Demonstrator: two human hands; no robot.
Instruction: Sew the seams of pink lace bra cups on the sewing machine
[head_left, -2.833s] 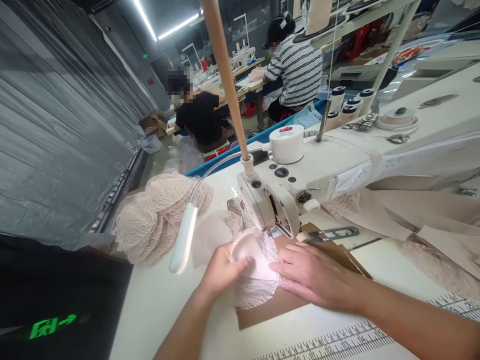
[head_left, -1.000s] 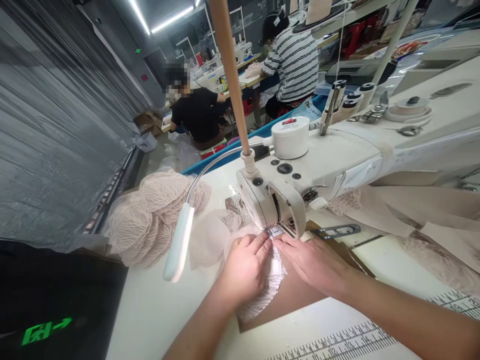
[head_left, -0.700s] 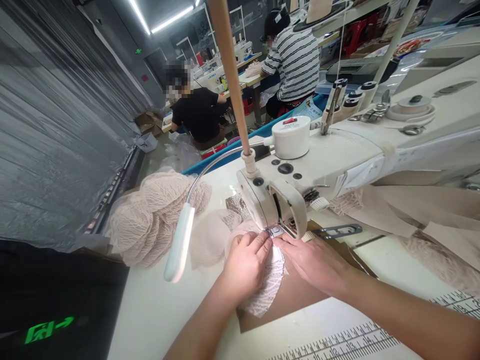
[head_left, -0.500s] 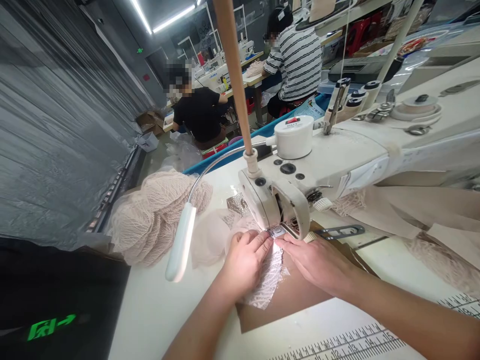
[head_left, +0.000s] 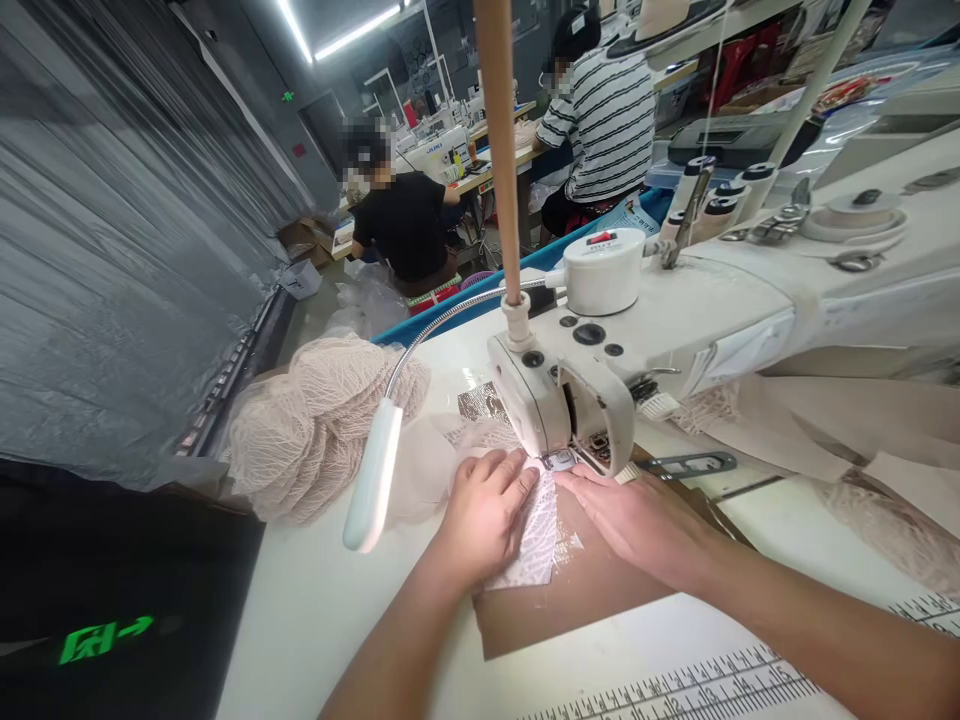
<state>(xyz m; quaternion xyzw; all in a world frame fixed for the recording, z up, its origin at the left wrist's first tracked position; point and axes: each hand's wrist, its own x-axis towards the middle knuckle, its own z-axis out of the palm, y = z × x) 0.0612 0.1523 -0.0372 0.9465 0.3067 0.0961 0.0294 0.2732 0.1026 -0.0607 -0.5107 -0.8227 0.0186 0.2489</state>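
My left hand (head_left: pixel 487 510) lies palm down on a pale pink lace piece (head_left: pixel 536 550), its bent fingers pressed together and holding the lace down just left of the sewing machine's presser foot (head_left: pixel 559 461). Flat and stretched out, the fingers of my right hand (head_left: pixel 619 515) rest at the lace's right edge, with the fingertips close to the foot. Under the lace lies a brown sheet (head_left: pixel 577 595) on the white table. The sewing machine head (head_left: pixel 529 400) stands over my fingertips. More sheer lace (head_left: pixel 427 465) spreads out beyond my left hand.
A stack of lace pieces (head_left: pixel 300 430) sits at the left. A lamp (head_left: pixel 373 480) on a bent neck hangs beside it. Fabric pieces (head_left: pixel 825 430) lie at the right, and a printed ruler scale (head_left: pixel 697 690) runs along the front. Two people work at machines farther back.
The lace has slid toward the presser foot, and its near end now sits farther from me. Both hands stay close to the foot. The whole view has shifted slightly.
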